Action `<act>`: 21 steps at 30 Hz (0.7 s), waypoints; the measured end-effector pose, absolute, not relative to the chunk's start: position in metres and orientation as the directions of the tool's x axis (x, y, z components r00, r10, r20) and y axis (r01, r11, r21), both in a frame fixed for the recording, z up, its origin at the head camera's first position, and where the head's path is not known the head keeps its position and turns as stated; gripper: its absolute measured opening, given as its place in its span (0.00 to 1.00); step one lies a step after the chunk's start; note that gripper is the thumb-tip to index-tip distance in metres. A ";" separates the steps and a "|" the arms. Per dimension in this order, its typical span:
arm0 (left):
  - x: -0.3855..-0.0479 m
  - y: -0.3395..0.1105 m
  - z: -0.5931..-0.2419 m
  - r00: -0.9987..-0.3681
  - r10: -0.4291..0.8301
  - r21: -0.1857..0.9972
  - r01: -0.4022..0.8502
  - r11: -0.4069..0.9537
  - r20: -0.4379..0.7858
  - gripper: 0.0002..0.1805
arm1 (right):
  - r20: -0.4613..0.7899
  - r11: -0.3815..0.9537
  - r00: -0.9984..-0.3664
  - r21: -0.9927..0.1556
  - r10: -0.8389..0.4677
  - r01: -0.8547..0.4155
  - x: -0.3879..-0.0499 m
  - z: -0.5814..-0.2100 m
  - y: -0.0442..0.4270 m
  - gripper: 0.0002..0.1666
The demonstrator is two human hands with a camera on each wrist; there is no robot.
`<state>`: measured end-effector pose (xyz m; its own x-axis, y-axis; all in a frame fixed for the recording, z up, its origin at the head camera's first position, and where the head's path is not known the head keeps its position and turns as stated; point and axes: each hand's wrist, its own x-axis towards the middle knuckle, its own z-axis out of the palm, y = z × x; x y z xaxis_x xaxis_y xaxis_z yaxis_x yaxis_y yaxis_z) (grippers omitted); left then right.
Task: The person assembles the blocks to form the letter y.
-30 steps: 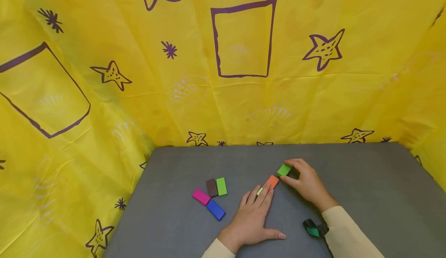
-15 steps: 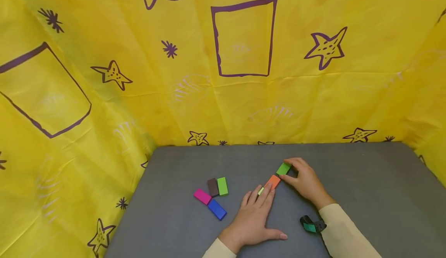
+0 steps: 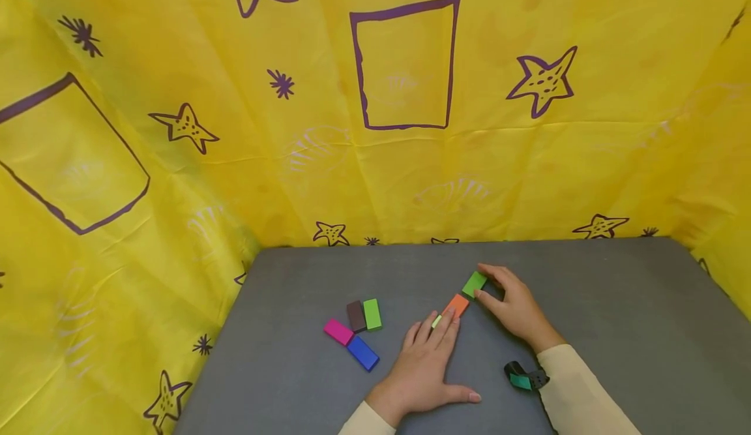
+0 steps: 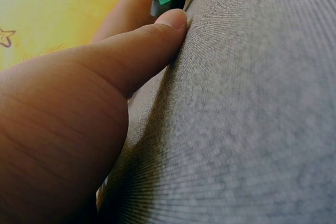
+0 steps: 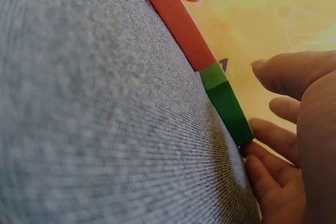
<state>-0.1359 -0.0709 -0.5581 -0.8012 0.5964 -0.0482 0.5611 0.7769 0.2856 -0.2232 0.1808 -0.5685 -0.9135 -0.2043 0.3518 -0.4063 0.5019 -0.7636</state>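
Observation:
My left hand (image 3: 424, 364) lies flat with fingers extended over an orange block (image 3: 457, 304) and a light green block (image 3: 436, 321), mostly hidden under the fingers. In the left wrist view its thumb (image 4: 142, 51) stretches along the grey surface. Beyond the orange block, a green block (image 3: 474, 284) continues the line. My right hand (image 3: 516, 308) is beside this green block. In the right wrist view, fingers (image 5: 273, 137) touch the far end of the green block (image 5: 228, 106), while the thumb is raised apart from it.
Left of the hands lie a pink block (image 3: 338, 332), a blue block (image 3: 363, 353), a dark brown block (image 3: 355, 316) and another green block (image 3: 372, 314). A black strap with a green patch (image 3: 522, 379) is at the right wrist. Yellow patterned cloth (image 3: 405, 180) borders the grey table (image 3: 281, 383).
The right thumb has lifted off the side of the green block, which stays in line with the orange one. My left hand holds its place. The whole head view shifts slightly.

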 end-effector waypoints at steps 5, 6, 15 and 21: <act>-0.136 -0.072 -0.559 -0.798 0.601 0.279 0.570 0.773 -0.034 0.66 | 0.333 0.496 -0.916 -0.770 -0.224 -0.402 -0.221 -0.567 0.179 0.33; -0.136 -0.072 -0.559 -0.798 0.602 0.276 0.572 0.773 -0.031 0.66 | 0.330 0.497 -0.916 -0.769 -0.229 -0.401 -0.221 -0.566 0.179 0.33; -0.136 -0.072 -0.557 -0.800 0.598 0.271 0.567 0.778 -0.042 0.66 | 0.321 0.487 -0.912 -0.773 -0.253 -0.407 -0.220 -0.566 0.178 0.32; -0.136 -0.072 -0.557 -0.798 0.601 0.280 0.568 0.774 -0.043 0.66 | 0.331 0.482 -0.909 -0.771 -0.254 -0.416 -0.220 -0.567 0.178 0.32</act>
<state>-0.1358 -0.0722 -0.5568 -0.7980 0.6011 -0.0426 0.5680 0.7739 0.2803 -0.2204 0.1781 -0.5669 -0.9087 -0.2538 0.3313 -0.4158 0.4819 -0.7713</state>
